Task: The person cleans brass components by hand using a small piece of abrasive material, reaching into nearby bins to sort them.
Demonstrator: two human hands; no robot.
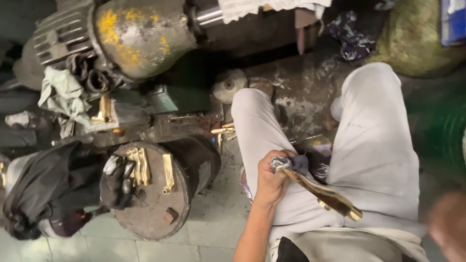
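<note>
My left hand (271, 178) is closed around one end of a long polished brass piece (326, 195), with a dark cloth (297, 163) bunched at the grip. The piece lies slanted across my lap, over white trousers (374, 145), and its free end points to the lower right. My right hand (447, 225) is a blur at the lower right edge, apart from the piece; its fingers cannot be made out.
To the left stands a round rusty drum (155, 216) carrying several brass pieces (138, 166) and dark gloves (116, 178). Behind it sits a large motor with yellow stains (133, 34) and a pale rag (63, 92). More brass parts (222, 130) lie by my knee. A black bag (43, 189) is at far left.
</note>
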